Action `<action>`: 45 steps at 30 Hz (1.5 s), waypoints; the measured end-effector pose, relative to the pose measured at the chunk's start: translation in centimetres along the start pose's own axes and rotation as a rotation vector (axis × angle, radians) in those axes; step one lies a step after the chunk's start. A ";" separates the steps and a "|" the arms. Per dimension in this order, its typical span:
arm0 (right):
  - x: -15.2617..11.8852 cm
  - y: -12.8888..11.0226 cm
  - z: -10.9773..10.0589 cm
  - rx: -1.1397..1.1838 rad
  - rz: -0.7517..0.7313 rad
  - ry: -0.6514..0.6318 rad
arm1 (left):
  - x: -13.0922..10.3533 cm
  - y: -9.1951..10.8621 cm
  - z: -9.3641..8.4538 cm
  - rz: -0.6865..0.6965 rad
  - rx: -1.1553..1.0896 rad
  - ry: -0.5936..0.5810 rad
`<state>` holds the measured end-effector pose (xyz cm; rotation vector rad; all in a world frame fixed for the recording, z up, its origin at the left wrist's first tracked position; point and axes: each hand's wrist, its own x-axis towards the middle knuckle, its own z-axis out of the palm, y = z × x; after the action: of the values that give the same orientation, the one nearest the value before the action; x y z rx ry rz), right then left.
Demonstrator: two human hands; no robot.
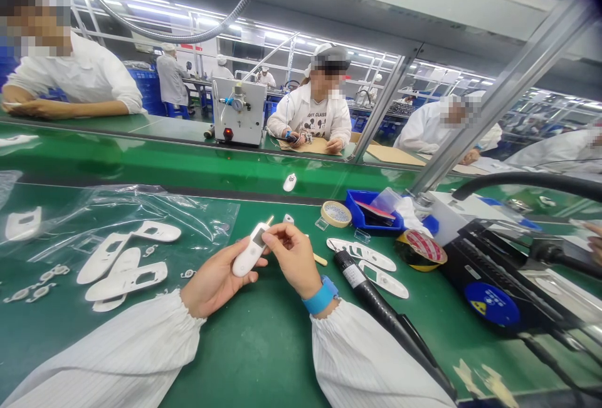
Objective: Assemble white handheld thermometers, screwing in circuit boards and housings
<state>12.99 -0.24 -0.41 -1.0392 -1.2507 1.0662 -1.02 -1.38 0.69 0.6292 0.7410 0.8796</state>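
Observation:
A white handheld device (248, 257) with a small dark screen and a thin yellowish tip is held near the middle of the view. My left hand (216, 279) grips its lower body from the left, fingers wrapped behind it. At the screen end, the thumb and fingertips of my right hand (294, 257) pinch the device's upper right edge; a blue band circles that wrist. Several white shell parts (126, 270) lie on the green table to the left. Two more white frames (383, 277) rest to the right.
A clear plastic bag (197, 217) lies behind the left parts. A tape roll (335, 214), blue bin (371, 210), black-handled tool (371, 301) and black machine (498, 282) stand right. People sit beyond the green belt (211, 167), which carries a white piece (290, 182).

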 end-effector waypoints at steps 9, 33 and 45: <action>-0.1 -0.1 0.1 -0.059 -0.013 0.010 | -0.1 0.1 0.2 -0.003 0.003 0.008; 0.1 0.9 -0.1 -0.431 -0.095 0.194 | -0.2 0.0 0.3 -0.012 0.041 0.009; 1.2 0.1 -3.7 -0.252 0.029 0.146 | 0.2 1.2 -0.6 0.076 0.116 0.103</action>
<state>16.75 0.89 -0.39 -1.3066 -1.2749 0.8517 -1.96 -0.53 1.17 0.7224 0.8700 0.9490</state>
